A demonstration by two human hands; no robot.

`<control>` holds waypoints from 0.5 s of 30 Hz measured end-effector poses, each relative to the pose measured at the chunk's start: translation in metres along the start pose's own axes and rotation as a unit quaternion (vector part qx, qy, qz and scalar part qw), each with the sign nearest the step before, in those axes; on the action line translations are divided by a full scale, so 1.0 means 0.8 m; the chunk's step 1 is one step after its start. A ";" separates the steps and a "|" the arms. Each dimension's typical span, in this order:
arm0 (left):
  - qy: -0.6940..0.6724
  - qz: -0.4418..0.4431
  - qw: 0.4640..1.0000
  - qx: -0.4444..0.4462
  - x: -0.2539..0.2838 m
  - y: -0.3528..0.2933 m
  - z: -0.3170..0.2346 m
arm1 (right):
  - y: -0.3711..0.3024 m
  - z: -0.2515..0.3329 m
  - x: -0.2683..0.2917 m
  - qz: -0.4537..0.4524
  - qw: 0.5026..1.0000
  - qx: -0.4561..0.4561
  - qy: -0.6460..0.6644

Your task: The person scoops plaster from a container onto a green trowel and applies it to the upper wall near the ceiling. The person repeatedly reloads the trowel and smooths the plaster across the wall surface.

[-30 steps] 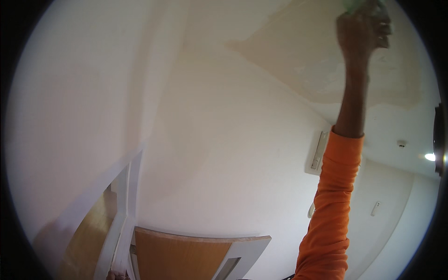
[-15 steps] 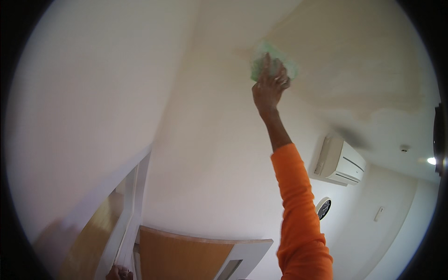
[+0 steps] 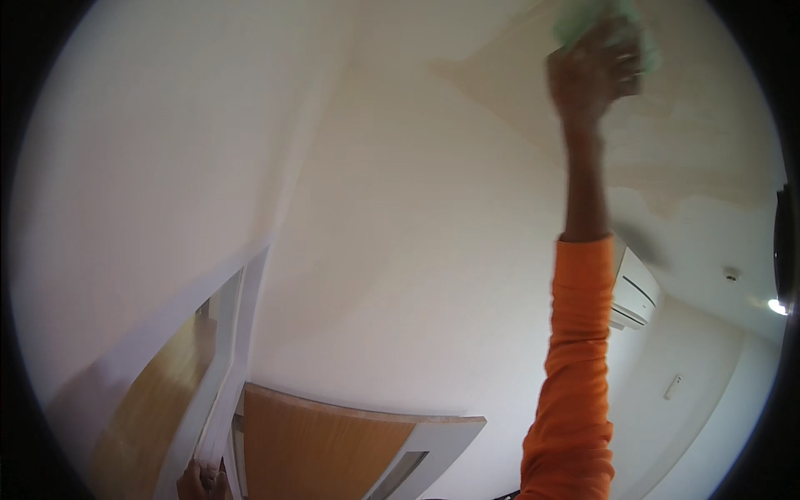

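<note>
My right hand (image 3: pixel 593 71), on an arm in an orange sleeve, is raised high and grips a pale green pad (image 3: pixel 573 23). The pad lies against the patchy beige area of the ceiling (image 3: pixel 700 108); motion blurs it, and my fingers cover part of it. Whether it is a sponge or a folded sheet, I cannot make out. Low on the left, my left hand (image 3: pixel 202 482) is closed around the edge of the white door frame (image 3: pixel 236 358). Only its curled fingers show.
A wooden door (image 3: pixel 325 446) with a white edge panel stands below. My sleeve partly hides a white air conditioner (image 3: pixel 635 287) on the wall. Farther right are a small ceiling fitting (image 3: pixel 731 274), a lit lamp (image 3: pixel 777 307) and a dark object (image 3: pixel 783 246) at the rim.
My right hand has swept the green pad up and to the right across the ceiling. My sleeve now covers the wall clock. The left hand stays on the door frame, showing slightly more.
</note>
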State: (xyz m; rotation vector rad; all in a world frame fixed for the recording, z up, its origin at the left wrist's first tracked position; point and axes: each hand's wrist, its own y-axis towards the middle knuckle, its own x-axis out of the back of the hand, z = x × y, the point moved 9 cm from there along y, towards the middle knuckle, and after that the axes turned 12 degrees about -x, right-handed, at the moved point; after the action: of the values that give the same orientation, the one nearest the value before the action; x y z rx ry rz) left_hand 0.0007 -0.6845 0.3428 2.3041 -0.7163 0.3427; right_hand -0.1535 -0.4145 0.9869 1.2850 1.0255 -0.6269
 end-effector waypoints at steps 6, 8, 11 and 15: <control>-0.021 -0.006 1.000 -0.008 -0.009 0.010 -0.003 | -0.293 0.040 -0.128 0.313 0.948 0.042 -0.043; -0.012 -0.001 1.000 0.008 -0.010 0.007 0.006 | -0.330 0.037 -0.123 0.363 0.931 0.032 -0.023; -0.007 0.000 1.000 0.026 -0.008 0.003 0.012 | -0.320 0.026 -0.079 0.324 0.946 0.007 0.007; 0.004 0.000 0.999 0.048 -0.008 -0.002 0.028 | -0.171 -0.051 -0.013 0.132 0.990 -0.043 0.035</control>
State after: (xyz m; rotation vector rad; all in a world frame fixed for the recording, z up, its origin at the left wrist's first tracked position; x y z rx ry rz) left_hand -0.0026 -0.6960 0.3231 2.3910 -0.7100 0.3930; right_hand -0.2861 -0.4064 0.9328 1.3455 0.9100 -0.3331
